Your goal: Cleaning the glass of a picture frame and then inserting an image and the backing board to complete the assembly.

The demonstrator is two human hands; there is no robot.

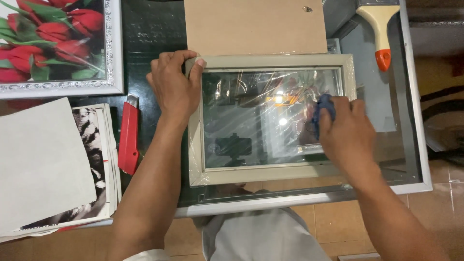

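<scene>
A beige picture frame (270, 61) with a glass pane (256, 121) lies flat on a glass-topped table (411, 145). My left hand (175, 87) grips the frame's top left corner, fingers curled over the edge. My right hand (345, 133) presses a dark blue cloth (323, 110) onto the right side of the pane. The pane reflects lights and a phone on a stand.
A brown backing board (256, 26) lies just beyond the frame. A red utility knife (128, 137) rests left of my left arm, beside a stack of prints (48, 164). A framed picture of red tulips (58, 43) sits far left. A paintbrush (379, 29) lies far right.
</scene>
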